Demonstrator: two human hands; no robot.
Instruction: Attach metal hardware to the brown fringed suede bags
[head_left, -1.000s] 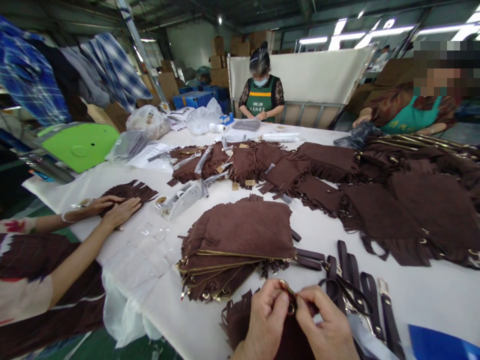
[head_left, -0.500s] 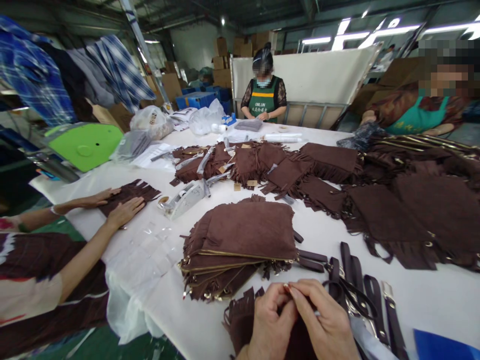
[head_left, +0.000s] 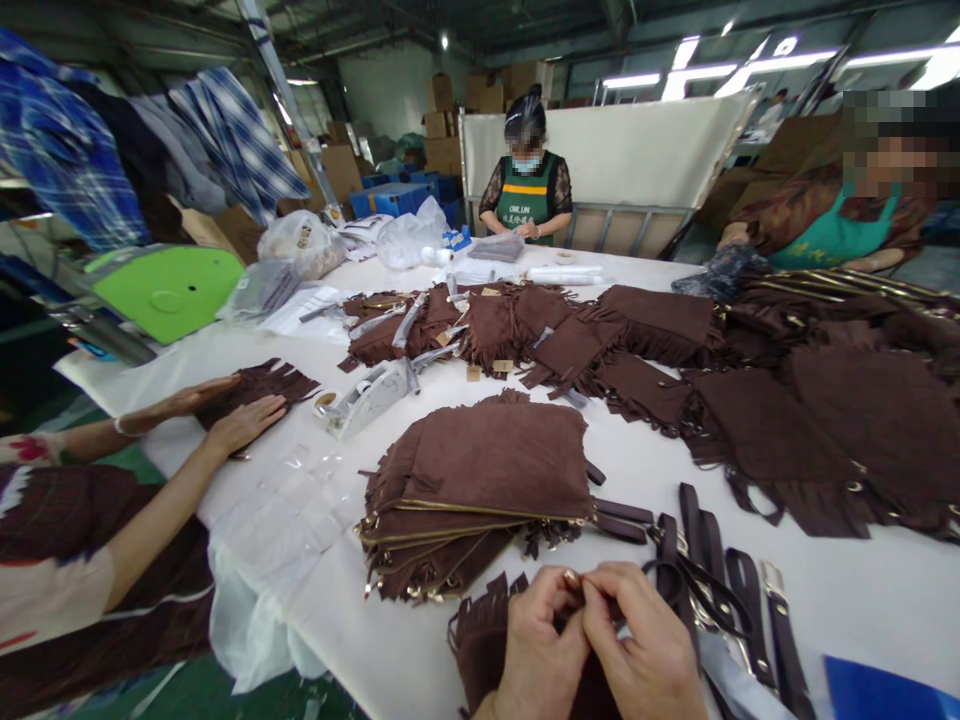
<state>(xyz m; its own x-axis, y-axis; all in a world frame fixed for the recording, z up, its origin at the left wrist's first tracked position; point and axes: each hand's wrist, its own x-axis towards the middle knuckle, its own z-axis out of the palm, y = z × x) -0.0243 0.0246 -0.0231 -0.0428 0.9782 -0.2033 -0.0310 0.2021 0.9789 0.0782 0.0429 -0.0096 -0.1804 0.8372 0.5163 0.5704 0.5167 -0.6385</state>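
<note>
At the bottom centre, my left hand (head_left: 541,640) and my right hand (head_left: 643,635) meet fingertip to fingertip, both pinched around a small gold-coloured metal piece (head_left: 571,577). Most of that piece is hidden by my fingers. Beneath my hands lies a dark brown fringed suede bag (head_left: 480,640), partly covered by them. Just beyond is a stack of brown bags (head_left: 495,460) with gold zippers. Right of my right hand are several dark brown straps (head_left: 742,590) with metal clasps.
At the left, a person's hands (head_left: 244,425) press on a fringed piece. A tape dispenser (head_left: 367,395) stands behind the stack. More brown bags (head_left: 780,430) spread along the back and right. A blue sheet (head_left: 885,690) lies bottom right. Two people are across the table.
My fingertips have shifted slightly, and more of the gold-coloured piece shows between them. The hands of the person at the left have moved a little.
</note>
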